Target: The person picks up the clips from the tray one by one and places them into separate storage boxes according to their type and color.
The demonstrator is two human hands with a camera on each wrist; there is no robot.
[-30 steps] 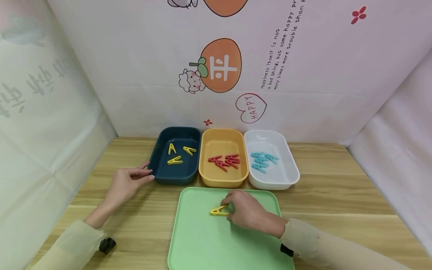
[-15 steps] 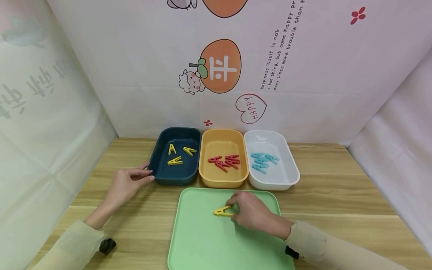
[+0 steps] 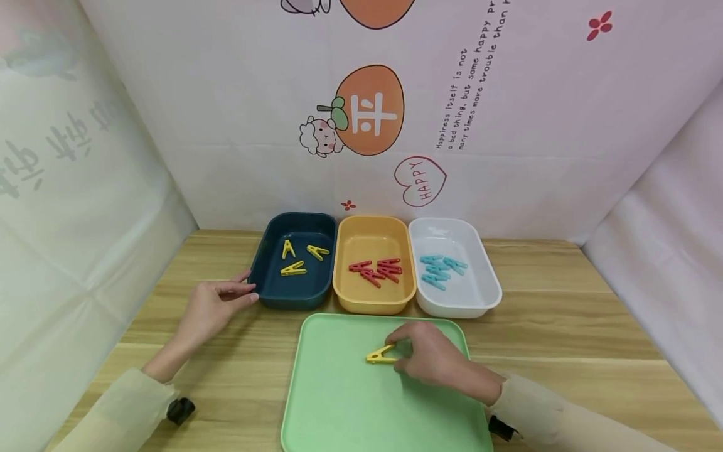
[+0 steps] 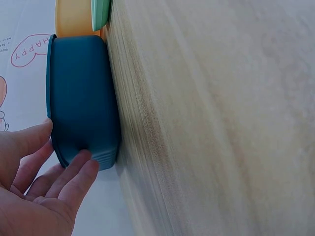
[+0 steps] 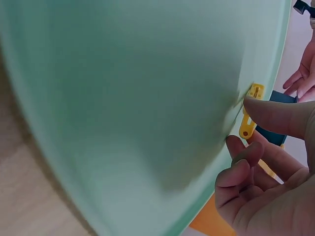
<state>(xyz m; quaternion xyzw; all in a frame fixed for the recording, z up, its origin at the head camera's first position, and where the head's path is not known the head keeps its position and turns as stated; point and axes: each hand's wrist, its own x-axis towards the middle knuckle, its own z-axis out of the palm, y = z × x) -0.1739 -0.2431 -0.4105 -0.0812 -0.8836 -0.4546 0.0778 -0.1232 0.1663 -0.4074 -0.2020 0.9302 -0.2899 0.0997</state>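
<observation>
My right hand point(image 3: 432, 358) pinches the arms of a yellow clothespin point(image 3: 377, 358) between thumb and index finger, low over the light green tray point(image 3: 339, 414). In the right wrist view the thumb lies across the clothespin point(image 5: 247, 120), and the other fingers are bent. My left hand point(image 3: 209, 311) touches the near left corner of the dark blue bin point(image 3: 302, 226). In the left wrist view, the thumb of the left hand point(image 4: 47, 196) is at the bin's rim and the fingertips are against its side. Three yellow clothespins point(image 3: 293, 269) lie in that bin.
Beside the blue bin stand a yellow-orange bin point(image 3: 371, 227) holding several red clothespins point(image 3: 371, 276) and a white bin point(image 3: 480, 285) holding several light blue clothespins point(image 3: 435, 267). A printed cloth point(image 3: 254, 157) hangs behind them. Wooden table point(image 3: 565, 351) surrounds the tray.
My right hand has moved a little to the right over the tray, carrying the yellow clothespin along. The left hand and the bins have stayed put.
</observation>
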